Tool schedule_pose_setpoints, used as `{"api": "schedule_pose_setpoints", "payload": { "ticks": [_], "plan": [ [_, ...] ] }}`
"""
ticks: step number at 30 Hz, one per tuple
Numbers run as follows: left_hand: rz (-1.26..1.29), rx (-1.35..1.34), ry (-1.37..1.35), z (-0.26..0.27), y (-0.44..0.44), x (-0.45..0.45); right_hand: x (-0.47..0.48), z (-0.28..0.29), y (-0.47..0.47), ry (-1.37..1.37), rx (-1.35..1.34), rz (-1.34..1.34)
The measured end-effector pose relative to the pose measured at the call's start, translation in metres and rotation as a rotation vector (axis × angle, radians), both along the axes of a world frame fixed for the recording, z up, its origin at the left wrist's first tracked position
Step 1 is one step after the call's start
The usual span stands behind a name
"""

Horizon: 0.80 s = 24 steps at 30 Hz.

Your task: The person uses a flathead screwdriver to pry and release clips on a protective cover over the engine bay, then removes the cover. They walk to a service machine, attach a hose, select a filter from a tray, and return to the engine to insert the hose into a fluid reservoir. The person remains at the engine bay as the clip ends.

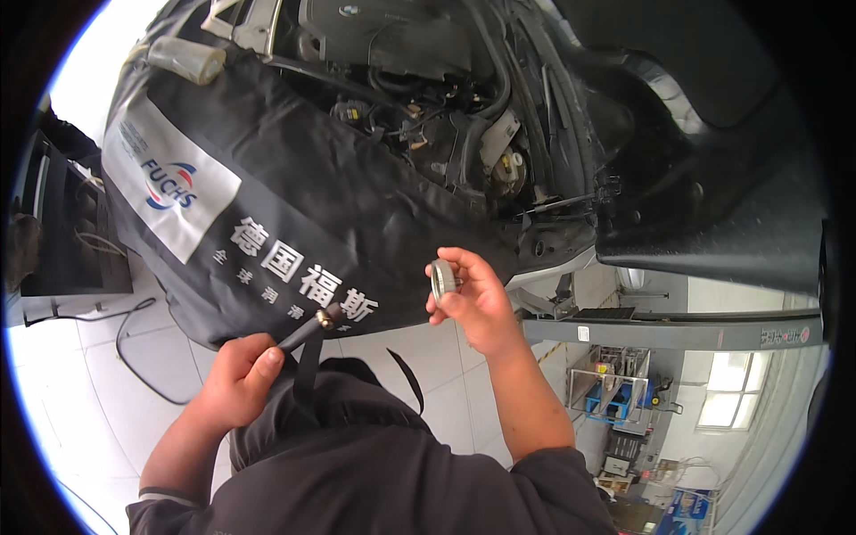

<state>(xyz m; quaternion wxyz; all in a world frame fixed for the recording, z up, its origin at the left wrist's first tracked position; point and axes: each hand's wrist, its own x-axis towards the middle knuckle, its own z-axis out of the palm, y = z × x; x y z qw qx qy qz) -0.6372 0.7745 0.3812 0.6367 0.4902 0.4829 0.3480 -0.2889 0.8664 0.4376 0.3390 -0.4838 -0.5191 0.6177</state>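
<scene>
My left hand [244, 380] grips a black rubber hose [302, 334], its free end pointing up and to the right. Near that end a small brass-coloured clamp or fitting [325, 319] circles the hose. Between the thumb and fingers of my right hand [483, 309] is a metal ring [441, 282], which looks like a hose clamp; it is tilted and held apart from the hose. Both hands are in front of a black fender cover [374, 200] draped over the side of a car.
Beyond the cover lies an engine bay with a BMW engine cover [401, 47]. A cloudy plastic container [187, 60] rests on the fender cover. The raised hood [702, 180] fills the right side. A grey lift post [669, 334], a black cabinet [80, 234] and a floor cable [120, 348] are nearby.
</scene>
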Motion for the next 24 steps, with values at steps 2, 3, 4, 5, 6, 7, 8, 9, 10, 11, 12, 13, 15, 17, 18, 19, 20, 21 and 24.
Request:
{"api": "schedule_pose_setpoints", "payload": {
  "ticks": [2,3,4,5,6,7,8,9,10,11,12,13,15,17,18,19,20,21,24],
  "plan": [
    [-0.015,0.008,0.014,0.004,0.013,0.014,-0.003,-0.002,0.017,-0.062,0.095,0.093],
    [0.005,-0.026,0.003,0.006,0.015,0.021,-0.002,-0.001,0.024,-0.195,0.171,0.170],
    [0.032,-0.052,-0.009,0.009,0.017,0.030,-0.002,0.003,0.030,-0.262,0.231,0.208],
    [0.064,-0.072,-0.023,0.009,0.018,0.040,0.000,0.004,0.038,-0.329,0.300,0.250],
    [0.108,-0.091,-0.047,0.007,0.017,0.049,0.004,0.003,0.048,-0.408,0.374,0.319],
    [0.148,-0.093,-0.039,0.005,0.014,0.058,0.009,0.002,0.058,-0.446,0.394,0.351],
    [0.188,-0.087,-0.002,0.007,0.012,0.069,0.017,0.003,0.067,-0.487,0.403,0.383],
    [0.229,-0.083,0.037,0.007,0.009,0.080,0.025,0.002,0.077,-0.528,0.412,0.417],
    [0.272,-0.063,0.043,0.007,0.005,0.091,0.036,0.004,0.086,-0.539,0.380,0.404],
    [0.315,-0.059,0.052,0.003,0.000,0.100,0.047,0.003,0.099,-0.573,0.430,0.420],
    [0.358,-0.056,0.061,0.001,-0.008,0.108,0.057,0.003,0.114,-0.648,0.476,0.421],
    [0.389,-0.058,0.062,-0.002,-0.014,0.120,0.072,0.007,0.128,-0.733,0.515,0.416],
    [0.501,-0.077,0.107,-0.016,-0.028,0.139,0.098,-0.003,0.170,-0.927,0.585,0.403],
    [0.620,-0.069,0.123,-0.028,-0.043,0.157,0.141,-0.027,0.229,-1.071,0.731,0.326],
    [0.646,-0.063,0.112,-0.031,-0.044,0.164,0.169,-0.035,0.261,-1.136,0.721,0.272],
    [0.683,-0.064,0.165,-0.041,-0.049,0.172,0.202,-0.045,0.294,-1.122,0.613,0.166],
    [0.717,-0.088,0.169,-0.045,-0.052,0.180,0.215,-0.044,0.319,-1.079,0.468,0.095],
    [0.746,-0.108,0.170,-0.049,-0.053,0.186,0.239,-0.049,0.346,-1.055,0.407,-0.003],
    [0.725,-0.149,0.216,-0.052,-0.051,0.181,0.285,-0.060,0.404,-1.098,0.321,-0.168]
  ]
}}
